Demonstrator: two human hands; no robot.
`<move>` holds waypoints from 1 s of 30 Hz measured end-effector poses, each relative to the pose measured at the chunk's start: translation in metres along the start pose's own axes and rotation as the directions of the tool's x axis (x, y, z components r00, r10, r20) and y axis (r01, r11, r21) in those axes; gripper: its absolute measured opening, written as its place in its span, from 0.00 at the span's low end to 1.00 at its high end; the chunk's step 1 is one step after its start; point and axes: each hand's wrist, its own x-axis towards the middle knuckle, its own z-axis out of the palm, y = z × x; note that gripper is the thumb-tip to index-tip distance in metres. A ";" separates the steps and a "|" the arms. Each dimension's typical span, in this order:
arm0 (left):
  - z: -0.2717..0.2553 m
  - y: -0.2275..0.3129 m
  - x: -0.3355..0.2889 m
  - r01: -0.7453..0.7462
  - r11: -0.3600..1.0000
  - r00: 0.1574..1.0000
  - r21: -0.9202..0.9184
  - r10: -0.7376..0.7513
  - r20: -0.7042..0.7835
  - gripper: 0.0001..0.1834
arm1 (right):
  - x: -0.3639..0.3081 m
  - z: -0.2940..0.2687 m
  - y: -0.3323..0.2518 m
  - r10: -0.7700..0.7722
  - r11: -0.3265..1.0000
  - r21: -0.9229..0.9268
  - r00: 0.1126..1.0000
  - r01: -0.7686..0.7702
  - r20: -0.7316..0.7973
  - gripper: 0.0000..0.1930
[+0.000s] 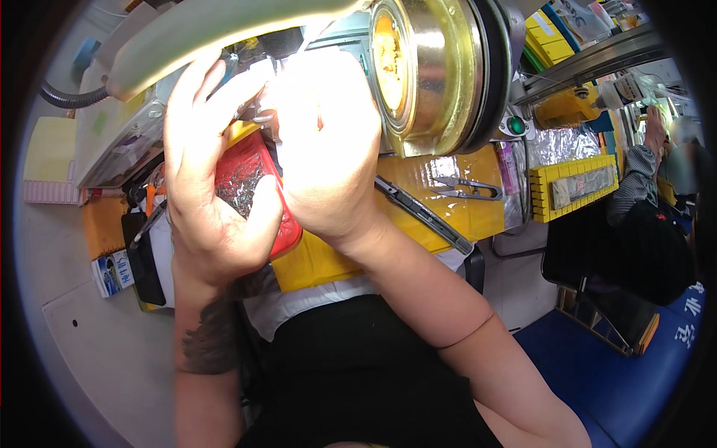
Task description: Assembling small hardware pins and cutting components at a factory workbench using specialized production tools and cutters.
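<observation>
Under the bright lamp, my left hand (213, 164) and my right hand (328, 142) come together at the machine's front. Between the left fingertips is a small shiny piece (264, 101), too small and glaring to name. My right fingers are curled in next to it, washed out by light; what they hold is hidden. Below the left palm lies a red tray (287, 233) holding many tiny dark bits. A black utility knife (426, 216) rests on the yellow-covered worktop (478, 216), right of my right wrist. Thread snips (467, 188) lie beyond it.
A long lamp (231, 37) arches over my hands. A brass-coloured cylindrical machine part (437, 67) stands just right of them. Farther right are a green button (515, 125) and a yellow ribbed block (575, 187). Another person (653, 239) sits at the far right.
</observation>
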 end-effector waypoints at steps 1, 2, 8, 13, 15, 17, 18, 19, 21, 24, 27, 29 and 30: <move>0.006 -0.003 -0.001 -0.008 1.000 0.997 -0.008 0.007 -0.076 0.34 | 0.000 0.000 0.001 -0.027 0.998 -0.050 1.000 0.027 0.000 0.03; 0.008 -0.008 -0.003 -0.022 1.000 0.998 -0.010 0.022 -0.065 0.35 | -0.001 0.000 0.002 -0.054 0.993 -0.101 0.999 0.053 0.001 0.03; 0.029 -0.005 -0.010 0.072 0.895 0.976 -0.440 -0.154 -0.152 0.40 | -0.001 0.003 -0.003 -0.024 0.999 -0.029 0.999 0.023 -0.039 0.04; 0.017 -0.002 -0.012 0.160 0.845 0.982 -0.510 -0.191 -0.010 0.42 | -0.004 0.002 -0.006 0.129 0.976 0.184 0.990 -0.115 -0.061 0.09; 0.015 -0.004 -0.014 0.107 0.831 0.987 -0.545 -0.154 -0.040 0.43 | -0.006 -0.003 -0.008 0.080 0.990 0.115 0.997 -0.078 -0.016 0.05; 0.009 -0.011 -0.018 0.027 0.946 0.993 -0.323 -0.062 -0.099 0.42 | -0.013 -0.019 -0.015 0.025 0.997 -0.071 1.000 -0.025 0.007 0.06; 0.005 -0.005 -0.019 -0.050 0.970 0.969 -0.237 -0.011 -0.248 0.37 | -0.016 -0.028 -0.024 0.168 0.985 -0.074 0.976 -0.158 0.141 0.06; 0.005 0.001 -0.025 -0.114 0.982 0.921 -0.154 0.047 -0.386 0.32 | -0.018 -0.036 -0.034 0.311 0.950 -0.106 0.912 -0.293 0.266 0.06; -0.010 0.018 -0.042 -0.035 0.968 0.954 -0.250 -0.042 -0.296 0.25 | -0.019 -0.046 -0.058 0.699 0.527 0.344 0.627 -0.777 0.345 0.08; -0.007 0.045 -0.027 0.373 0.814 0.903 -0.446 -0.428 -0.025 0.13 | -0.038 -0.051 -0.062 0.586 0.684 0.247 0.719 -0.686 0.374 0.07; 0.006 0.039 -0.018 0.507 0.483 0.803 -0.714 -0.566 0.187 0.13 | -0.056 -0.062 -0.071 0.579 0.753 0.054 0.699 -0.656 0.419 0.05; -0.001 0.032 -0.013 0.636 0.211 0.708 -0.742 -0.542 0.452 0.11 | -0.062 -0.064 -0.077 0.570 0.781 -0.019 0.700 -0.624 0.429 0.04; 0.005 0.032 -0.015 0.631 0.164 0.687 -0.758 -0.573 0.447 0.07 | -0.067 -0.064 -0.079 0.561 0.789 -0.050 0.685 -0.613 0.465 0.04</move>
